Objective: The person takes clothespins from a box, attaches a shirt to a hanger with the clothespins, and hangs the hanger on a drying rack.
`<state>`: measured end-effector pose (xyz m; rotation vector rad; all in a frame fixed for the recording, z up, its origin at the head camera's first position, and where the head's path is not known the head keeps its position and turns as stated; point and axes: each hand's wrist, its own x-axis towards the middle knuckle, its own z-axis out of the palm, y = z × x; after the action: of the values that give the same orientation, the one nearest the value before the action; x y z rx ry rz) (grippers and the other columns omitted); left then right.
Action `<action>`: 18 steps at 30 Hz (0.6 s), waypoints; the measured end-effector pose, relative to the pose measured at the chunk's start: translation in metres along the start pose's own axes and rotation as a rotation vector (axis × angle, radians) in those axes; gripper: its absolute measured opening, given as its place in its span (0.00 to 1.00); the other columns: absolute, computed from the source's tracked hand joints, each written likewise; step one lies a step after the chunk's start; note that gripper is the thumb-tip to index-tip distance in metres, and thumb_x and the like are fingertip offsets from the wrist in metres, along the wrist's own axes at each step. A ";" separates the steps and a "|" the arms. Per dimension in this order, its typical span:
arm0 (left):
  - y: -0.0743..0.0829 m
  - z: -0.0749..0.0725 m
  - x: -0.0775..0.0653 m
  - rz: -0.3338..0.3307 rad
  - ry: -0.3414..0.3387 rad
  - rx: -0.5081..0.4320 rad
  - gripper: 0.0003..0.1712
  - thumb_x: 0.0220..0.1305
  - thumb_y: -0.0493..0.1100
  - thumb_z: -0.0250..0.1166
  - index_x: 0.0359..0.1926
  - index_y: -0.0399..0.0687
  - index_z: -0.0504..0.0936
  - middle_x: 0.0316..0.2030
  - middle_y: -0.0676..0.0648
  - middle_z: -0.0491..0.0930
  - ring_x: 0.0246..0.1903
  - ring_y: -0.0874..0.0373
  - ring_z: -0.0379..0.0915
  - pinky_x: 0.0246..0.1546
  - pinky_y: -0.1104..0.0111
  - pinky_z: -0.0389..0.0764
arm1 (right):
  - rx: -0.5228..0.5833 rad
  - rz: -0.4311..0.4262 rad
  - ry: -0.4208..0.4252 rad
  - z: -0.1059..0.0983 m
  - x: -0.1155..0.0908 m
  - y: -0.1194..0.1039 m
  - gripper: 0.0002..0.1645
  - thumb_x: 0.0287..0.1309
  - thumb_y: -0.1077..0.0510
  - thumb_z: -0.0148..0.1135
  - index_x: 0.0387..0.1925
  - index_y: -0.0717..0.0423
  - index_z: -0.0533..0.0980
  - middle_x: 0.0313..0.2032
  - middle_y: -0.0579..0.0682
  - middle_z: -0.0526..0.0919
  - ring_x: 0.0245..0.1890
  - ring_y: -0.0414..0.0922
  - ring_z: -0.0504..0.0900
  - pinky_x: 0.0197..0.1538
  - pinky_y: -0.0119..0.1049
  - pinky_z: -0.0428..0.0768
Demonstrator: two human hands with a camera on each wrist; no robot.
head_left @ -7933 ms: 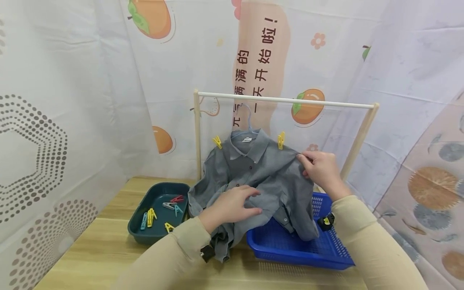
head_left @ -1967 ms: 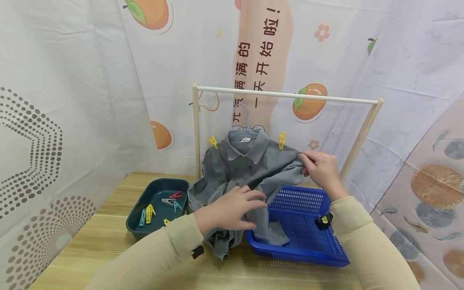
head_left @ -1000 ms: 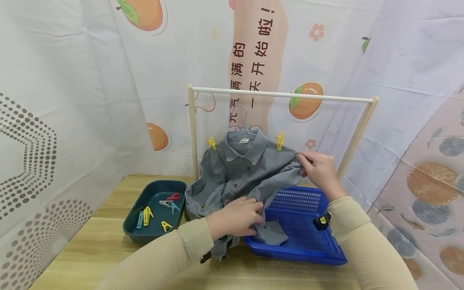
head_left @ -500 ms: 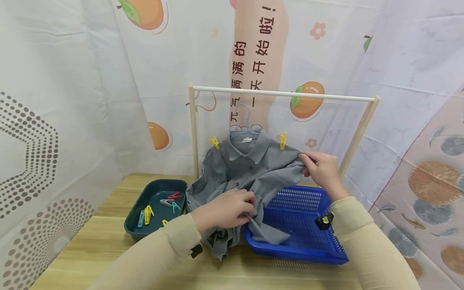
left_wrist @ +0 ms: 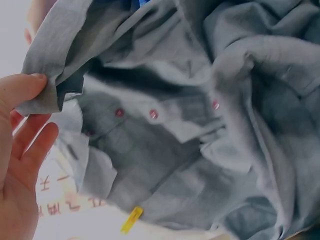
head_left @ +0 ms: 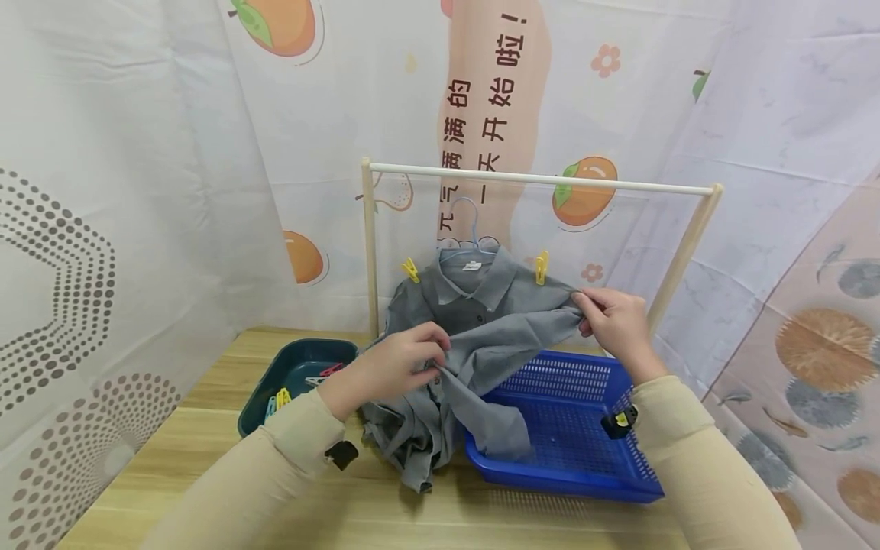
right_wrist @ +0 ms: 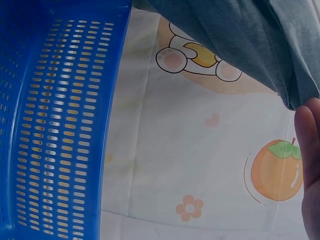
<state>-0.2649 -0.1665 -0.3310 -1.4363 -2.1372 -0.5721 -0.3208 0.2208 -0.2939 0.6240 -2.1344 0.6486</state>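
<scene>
A grey button-up shirt (head_left: 412,428) is on a light blue hanger (head_left: 475,225), with a yellow clothespin (head_left: 411,270) at one shoulder and another yellow clothespin (head_left: 541,267) at the other. My right hand (head_left: 615,319) pinches the shirt at the outer shoulder end, right of that clothespin. In front of the shirt's chest, my left hand (head_left: 395,363) pinches a cloth edge between thumb and fingers. The left wrist view shows the thumb over this grey band (left_wrist: 45,95), which looks like a cuff. A sleeve-like length of cloth (head_left: 522,344) stretches between both hands. Fingertips of the right hand are partly hidden.
A blue perforated basket (head_left: 571,458) stands below the shirt at right; loose cloth hangs over its left rim. Left is a dark green tray (head_left: 292,373) with several clothespins, partly behind my left arm. A rack with a white bar (head_left: 536,178) rises behind.
My left hand takes the cloth edge and draws it up and leftward. The sleeve-like cloth lifts and stretches across the shirt front. My right hand keeps its hold at the shoulder.
</scene>
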 end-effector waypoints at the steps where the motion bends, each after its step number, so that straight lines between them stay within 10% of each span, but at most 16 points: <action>1: -0.001 -0.004 0.000 0.000 0.020 -0.001 0.06 0.63 0.32 0.71 0.36 0.46 0.83 0.53 0.47 0.74 0.40 0.61 0.78 0.41 0.73 0.80 | 0.002 -0.002 0.002 0.000 0.000 0.000 0.07 0.67 0.60 0.67 0.38 0.57 0.89 0.15 0.40 0.81 0.13 0.32 0.77 0.24 0.19 0.72; 18: -0.023 -0.069 0.024 0.052 0.206 0.074 0.10 0.61 0.23 0.67 0.35 0.41 0.82 0.39 0.45 0.78 0.35 0.54 0.76 0.34 0.63 0.81 | 0.006 -0.034 0.034 0.003 0.004 -0.006 0.07 0.66 0.59 0.68 0.37 0.55 0.90 0.14 0.36 0.80 0.14 0.29 0.77 0.28 0.18 0.71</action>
<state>-0.2826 -0.1984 -0.2640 -1.3280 -1.9352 -0.5878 -0.3212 0.2139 -0.2912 0.6464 -2.0864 0.6428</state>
